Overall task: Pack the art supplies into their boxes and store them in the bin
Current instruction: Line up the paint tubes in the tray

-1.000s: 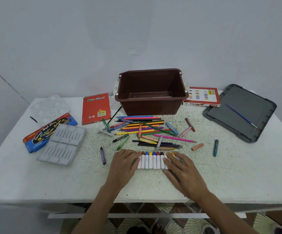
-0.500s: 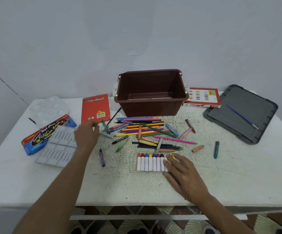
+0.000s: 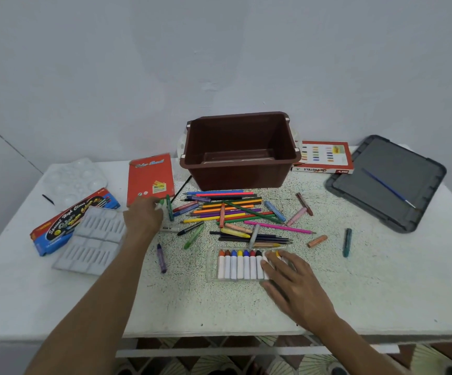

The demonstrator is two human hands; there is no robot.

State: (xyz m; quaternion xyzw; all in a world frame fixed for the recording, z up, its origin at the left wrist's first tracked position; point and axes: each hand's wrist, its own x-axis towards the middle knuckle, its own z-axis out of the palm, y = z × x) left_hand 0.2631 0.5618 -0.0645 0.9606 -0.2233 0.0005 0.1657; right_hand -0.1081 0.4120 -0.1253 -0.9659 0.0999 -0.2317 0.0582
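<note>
Since 1 s ago the left hand [image 3: 143,217] has gone off the marker tray [image 3: 212,278] & out to the left; vs 0.5 s ago it sits a bit further right, nr the green marker [image 3: 169,209]. Right hand [image 3: 292,282] hasn't shifted: it lies flat on the tray's right end, fingers straight, grip apart, covering the last few pens. Left grip: fingers curl down by a white pen [image 3: 161,203] w/ a pale green cap, but can't tell if they pinch it or only touch it.

Marker tray is clear plastic, on the counter [image 3: 381,288] nr the front edge, w/ a row of white-bodied markers [image 3: 239,265] side by side, caps pointing away. Just behind it is a loose pile of colour pencils [image 3: 227,209], criss-crossed, reaching up to the front wall of the brown bin [image 3: 235,180]. Bin stands upright at the back, centre, top open. Strays: purple crayon [image 3: 161,258] just left of the tray, salmon crayon [image 3: 317,241] & teal crayon [image 3: 346,242] off to the right.

Left side: red pencil box [image 3: 150,177], white palette [image 3: 74,180], blue-red watercolour box [image 3: 65,223] w/ a grey insert tray [image 3: 95,239] against its near side. Right side: oil pastels box [image 3: 325,156] beside the bin, then the grey lid [image 3: 414,169] w/ a blue paintbrush [image 3: 388,188] lying on it.
</note>
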